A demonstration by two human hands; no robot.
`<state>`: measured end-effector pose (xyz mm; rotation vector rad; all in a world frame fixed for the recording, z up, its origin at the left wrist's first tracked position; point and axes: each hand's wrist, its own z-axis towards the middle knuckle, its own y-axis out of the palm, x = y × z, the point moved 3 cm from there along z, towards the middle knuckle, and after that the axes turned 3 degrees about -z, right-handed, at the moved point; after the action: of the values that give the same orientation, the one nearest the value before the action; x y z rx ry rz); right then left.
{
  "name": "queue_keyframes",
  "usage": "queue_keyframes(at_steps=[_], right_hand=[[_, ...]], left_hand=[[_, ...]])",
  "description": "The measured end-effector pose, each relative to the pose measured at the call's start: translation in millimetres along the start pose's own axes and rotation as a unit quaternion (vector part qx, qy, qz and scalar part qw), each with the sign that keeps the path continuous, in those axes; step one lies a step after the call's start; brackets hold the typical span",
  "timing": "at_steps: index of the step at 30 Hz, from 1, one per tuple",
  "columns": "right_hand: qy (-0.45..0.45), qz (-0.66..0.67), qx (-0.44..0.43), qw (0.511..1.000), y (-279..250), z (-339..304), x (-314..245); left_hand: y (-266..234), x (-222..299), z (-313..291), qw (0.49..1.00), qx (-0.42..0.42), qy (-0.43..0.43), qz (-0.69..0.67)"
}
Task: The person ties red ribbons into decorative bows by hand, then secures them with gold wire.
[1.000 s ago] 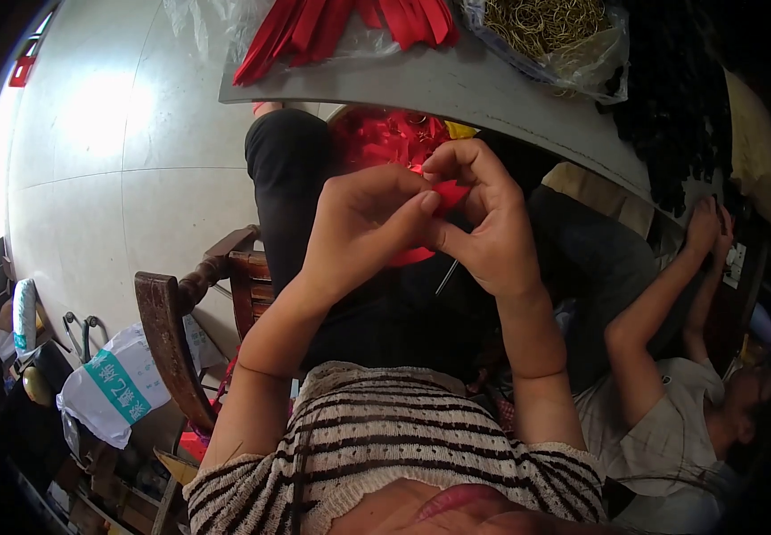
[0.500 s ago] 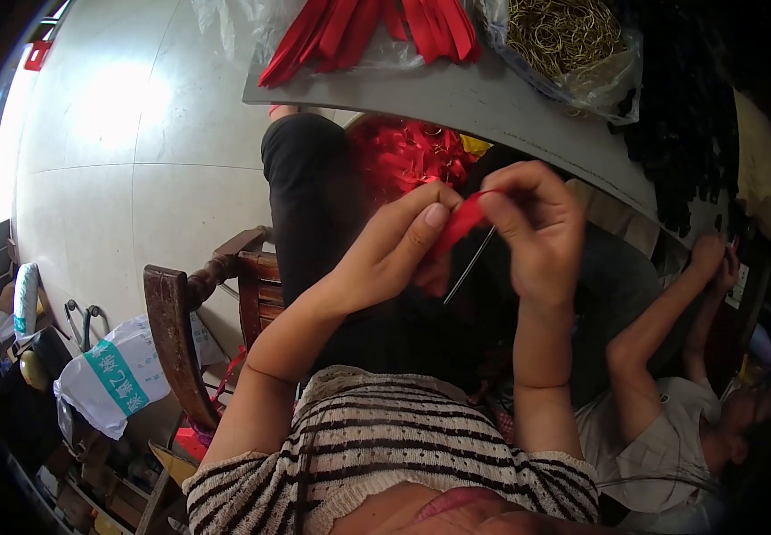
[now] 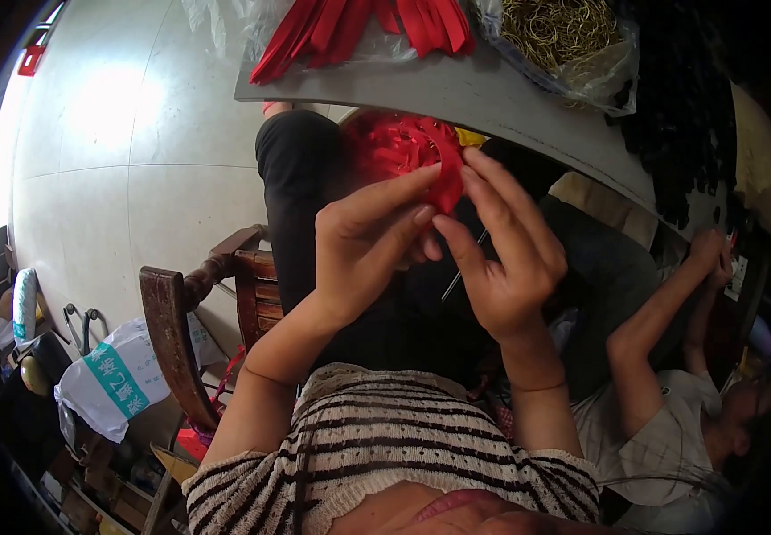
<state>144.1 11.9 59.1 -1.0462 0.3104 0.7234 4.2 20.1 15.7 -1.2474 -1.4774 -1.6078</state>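
Observation:
A folded red ribbon strip (image 3: 444, 189) is held up between my two hands, above my lap. My left hand (image 3: 369, 236) has the strip at its thumb and fingertips, some of them hidden behind it. On the strip's other side, the fingertips and thumb of my right hand (image 3: 508, 259) press at its edge, one higher and one lower. A thin metal rod (image 3: 451, 282) shows below the strip, partly hidden by my right hand. Just beyond, a round container holds a heap of red ribbon pieces (image 3: 390, 147) with small gold-coloured bits.
A grey table (image 3: 350, 94) carries bundled red ribbon strips (image 3: 341, 31), a bag of gold cords (image 3: 564, 36) and black strands (image 3: 684, 152). A wooden chair (image 3: 167, 330) and a white sack (image 3: 123, 374) stand left. Another person's arm (image 3: 657, 308) works at the right.
My right hand has moved left and its fingers have straightened against the ribbon. The ribbon now stands more upright. My left hand has shifted slightly left.

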Motion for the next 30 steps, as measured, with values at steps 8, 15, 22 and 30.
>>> queue_keyframes(at_steps=[8, 15, 22, 30], right_hand=[[0.143, 0.252, -0.059, 0.955, 7, 6, 18], [-0.124, 0.029, -0.095, 0.987, -4, 14, 5], [-0.217, -0.137, 0.002, 0.966, -12, 9, -1], [-0.002, 0.171, -0.151, 0.974, -7, 11, 3]], left_hand=[[3, 6, -3, 0.999, -0.005, 0.025, 0.026], [-14, 10, 6, 0.973, 0.029, 0.049, 0.223], [-10, 2, 12, 0.976, -0.139, -0.127, -0.107], [-14, 6, 12, 0.989, -0.112, -0.024, 0.098]])
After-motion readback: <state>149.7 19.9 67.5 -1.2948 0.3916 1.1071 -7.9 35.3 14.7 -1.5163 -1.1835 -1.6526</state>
